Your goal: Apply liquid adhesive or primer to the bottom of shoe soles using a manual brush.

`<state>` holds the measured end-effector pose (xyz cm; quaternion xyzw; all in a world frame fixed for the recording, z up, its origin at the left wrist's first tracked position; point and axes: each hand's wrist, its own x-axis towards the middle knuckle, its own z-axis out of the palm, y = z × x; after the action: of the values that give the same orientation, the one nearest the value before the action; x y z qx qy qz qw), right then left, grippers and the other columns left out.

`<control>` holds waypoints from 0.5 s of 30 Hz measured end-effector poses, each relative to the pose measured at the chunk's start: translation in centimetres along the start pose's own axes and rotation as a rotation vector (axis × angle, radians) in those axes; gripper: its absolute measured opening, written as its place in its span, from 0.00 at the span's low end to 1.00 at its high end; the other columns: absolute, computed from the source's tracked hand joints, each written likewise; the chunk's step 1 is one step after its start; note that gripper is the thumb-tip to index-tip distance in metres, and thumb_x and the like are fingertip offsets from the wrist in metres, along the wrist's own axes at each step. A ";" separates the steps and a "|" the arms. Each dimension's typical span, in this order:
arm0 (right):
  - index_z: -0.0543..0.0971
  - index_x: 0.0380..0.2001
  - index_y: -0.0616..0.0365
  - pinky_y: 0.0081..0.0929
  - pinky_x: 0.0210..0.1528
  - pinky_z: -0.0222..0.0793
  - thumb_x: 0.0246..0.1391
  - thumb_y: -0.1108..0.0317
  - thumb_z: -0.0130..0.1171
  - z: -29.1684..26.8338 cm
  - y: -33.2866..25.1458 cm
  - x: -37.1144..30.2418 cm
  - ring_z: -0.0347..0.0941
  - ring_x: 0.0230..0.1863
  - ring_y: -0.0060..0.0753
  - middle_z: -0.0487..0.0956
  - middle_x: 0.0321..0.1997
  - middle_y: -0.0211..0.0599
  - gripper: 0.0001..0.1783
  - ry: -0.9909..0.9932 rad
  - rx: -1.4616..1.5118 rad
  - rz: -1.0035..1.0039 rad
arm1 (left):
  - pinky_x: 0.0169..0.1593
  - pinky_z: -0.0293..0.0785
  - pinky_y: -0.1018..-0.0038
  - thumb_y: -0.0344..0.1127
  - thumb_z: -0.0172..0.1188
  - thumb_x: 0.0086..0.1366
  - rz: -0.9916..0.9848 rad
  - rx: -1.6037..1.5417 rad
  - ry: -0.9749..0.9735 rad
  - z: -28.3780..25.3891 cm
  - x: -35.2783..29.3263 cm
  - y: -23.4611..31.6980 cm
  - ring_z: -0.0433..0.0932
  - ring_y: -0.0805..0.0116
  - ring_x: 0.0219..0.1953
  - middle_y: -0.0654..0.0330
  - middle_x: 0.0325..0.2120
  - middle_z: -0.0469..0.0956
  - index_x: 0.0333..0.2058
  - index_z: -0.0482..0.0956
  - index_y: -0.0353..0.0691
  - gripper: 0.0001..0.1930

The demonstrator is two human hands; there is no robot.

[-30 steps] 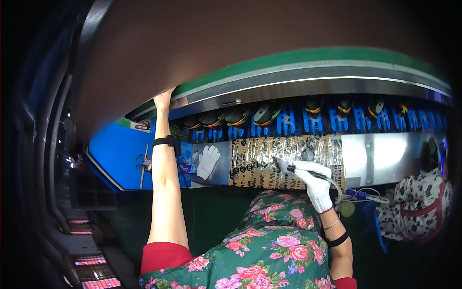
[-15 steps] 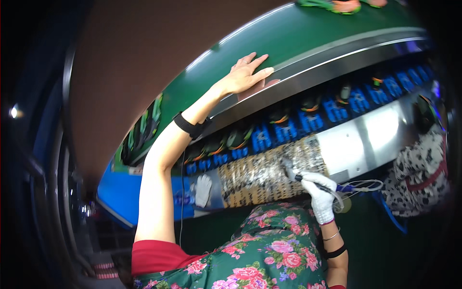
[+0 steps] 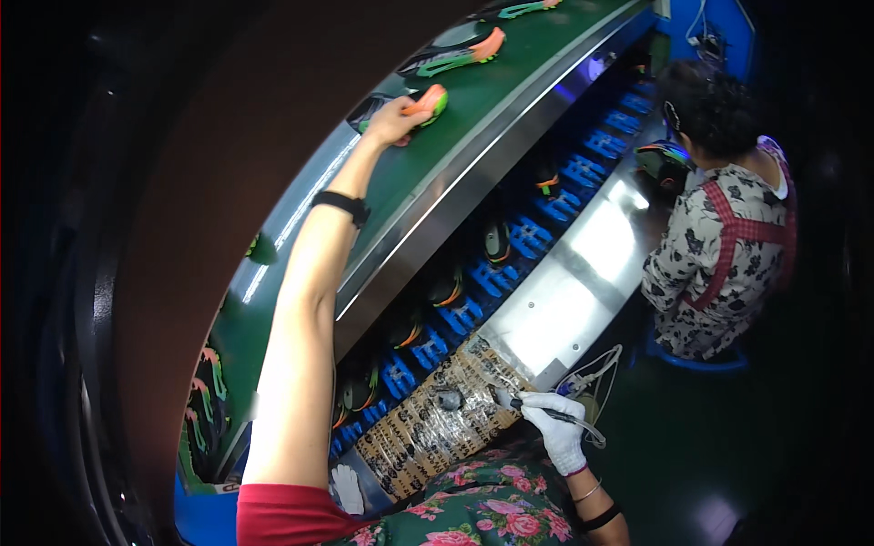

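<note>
My bare left hand (image 3: 390,124) reaches far out over the green conveyor belt, its fingers closed on the orange and green end of a dark sports shoe (image 3: 426,106). In a white knit glove, my right hand (image 3: 555,429) grips a black pen-like corded tool (image 3: 553,413). The tool's tip points left, over cardboard wrapped in clear tape (image 3: 414,446) on the metal ledge. A dark grey lump (image 3: 448,400) rests on that cardboard, left of the tip.
More sports shoes (image 3: 469,53) lie farther along the belt (image 3: 510,86), with others (image 3: 208,391) at its near left. Blue holders (image 3: 528,238), some carrying shoes, line the ledge (image 3: 551,314). An empty white glove (image 3: 347,490) lies near me. A seated co-worker (image 3: 728,227) is at right.
My view has turned. My left hand has left the belt's metal edge, reached farther over the belt and taken hold of a shoe. My right hand still holds the corded tool.
</note>
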<state>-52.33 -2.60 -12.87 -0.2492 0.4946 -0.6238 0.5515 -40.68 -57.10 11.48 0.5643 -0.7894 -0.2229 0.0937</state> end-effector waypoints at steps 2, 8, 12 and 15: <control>0.89 0.37 0.65 0.26 0.53 0.80 0.52 0.80 0.72 -0.2 0.3 -0.2 0.85 0.45 0.30 0.89 0.43 0.42 0.07 -0.007 -0.018 -0.030 | 0.36 0.83 0.78 0.54 0.71 0.67 0.101 -0.196 0.054 -0.3 -2.3 -1.7 0.83 0.74 0.32 0.61 0.40 0.81 0.52 0.80 0.43 0.24; 0.89 0.41 0.65 0.25 0.54 0.79 0.57 0.75 0.70 2.0 -2.6 0.4 0.85 0.47 0.27 0.89 0.46 0.42 0.09 -0.254 -0.039 0.005 | 0.51 0.83 0.75 0.35 0.65 0.72 0.173 -0.551 0.149 -4.3 -19.7 -11.7 0.80 0.73 0.48 0.63 0.46 0.75 0.50 0.78 0.39 0.12; 0.89 0.43 0.65 0.23 0.52 0.79 0.58 0.77 0.69 2.7 -3.0 0.6 0.84 0.46 0.26 0.89 0.46 0.39 0.09 -0.325 0.079 0.099 | 0.49 0.77 0.76 0.32 0.62 0.72 -0.034 -0.539 0.313 -2.3 -34.0 -14.4 0.76 0.75 0.47 0.65 0.44 0.74 0.43 0.76 0.40 0.06; 0.88 0.44 0.64 0.22 0.51 0.79 0.57 0.80 0.69 4.3 -3.6 0.5 0.84 0.46 0.26 0.88 0.46 0.39 0.11 -0.413 0.178 0.168 | 0.52 0.73 0.75 0.36 0.55 0.76 -0.012 -0.685 0.554 -1.0 -46.5 -19.7 0.74 0.75 0.46 0.65 0.44 0.73 0.40 0.74 0.40 0.07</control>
<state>-50.44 -4.92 -8.11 -0.2799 0.3332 -0.5527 0.7107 -7.45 -19.18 8.19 0.5438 -0.6116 -0.3124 0.4823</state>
